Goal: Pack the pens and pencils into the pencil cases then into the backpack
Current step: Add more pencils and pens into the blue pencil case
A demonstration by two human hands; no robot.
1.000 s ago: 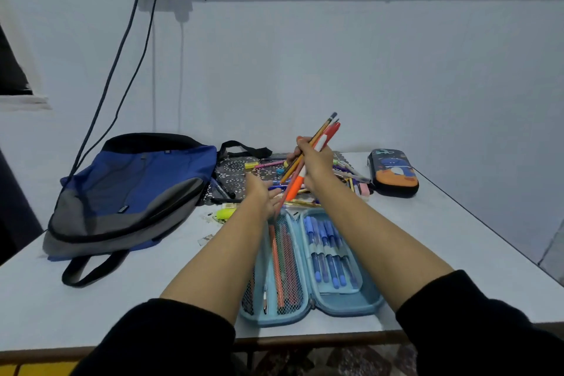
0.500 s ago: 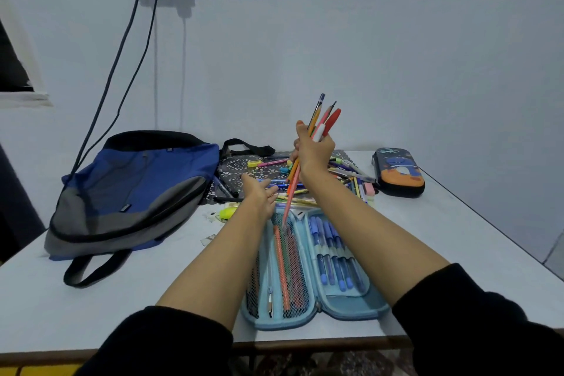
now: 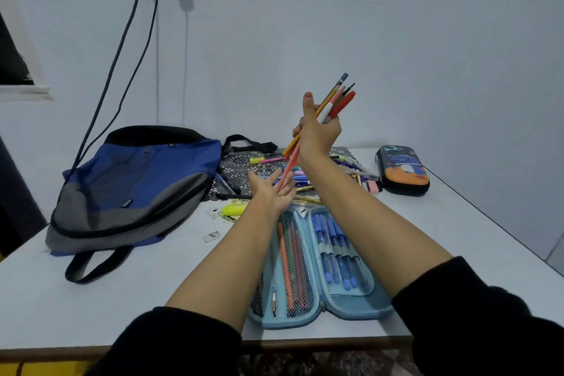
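Above the unzipped pencil case (image 3: 351,311), pens and pencils (image 3: 337,101) gripped in the right hand (image 3: 317,137), just below it, left hand (image 3: 271,189) spread, fingers straight.

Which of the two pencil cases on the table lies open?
The light blue case nearest the person, spread flat with pens inside; the dark case with orange print, far right, is closed.

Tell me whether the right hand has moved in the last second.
Yes: the right hand lifted its pencils from level with the dark pencil case to above it.
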